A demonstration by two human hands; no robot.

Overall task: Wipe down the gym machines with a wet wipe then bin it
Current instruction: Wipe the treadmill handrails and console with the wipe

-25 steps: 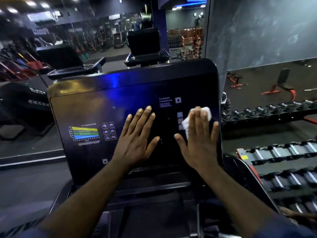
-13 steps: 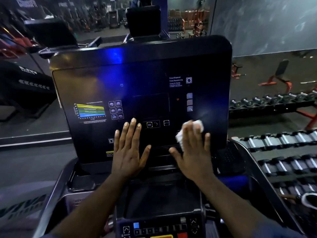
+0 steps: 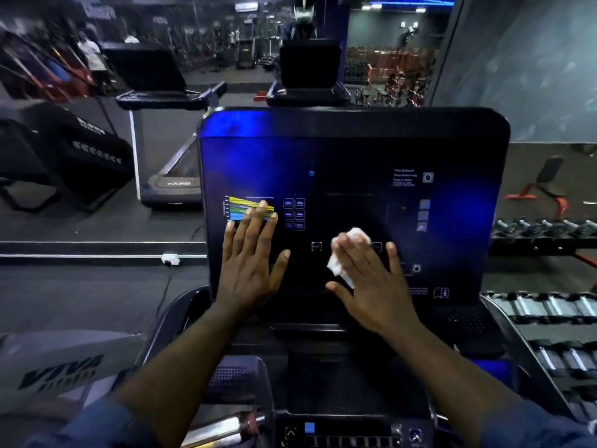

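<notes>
The white wet wipe (image 3: 338, 269) is scrunched up and mostly hidden under the right hand (image 3: 371, 286). Only its edges peek out. That hand lies flat with straight fingers, pressing the wipe on the dark treadmill screen (image 3: 355, 156), toward 6 o'clock. At 9 o'clock from it, the left hand (image 3: 252, 266) rests flat too. The small words on the screen are too blurry to read.

Most of the wet wipe (image 3: 338, 269) lies hidden under the flat fingers of the right hand (image 3: 371, 282); only its white edges show. The left hand (image 3: 250, 266) covers part of the coloured chart (image 3: 239, 206). Small print at the far right of the console (image 3: 355, 156) is too blurred to read. The bottom edge cuts off the near keypad (image 3: 352, 438).
</notes>
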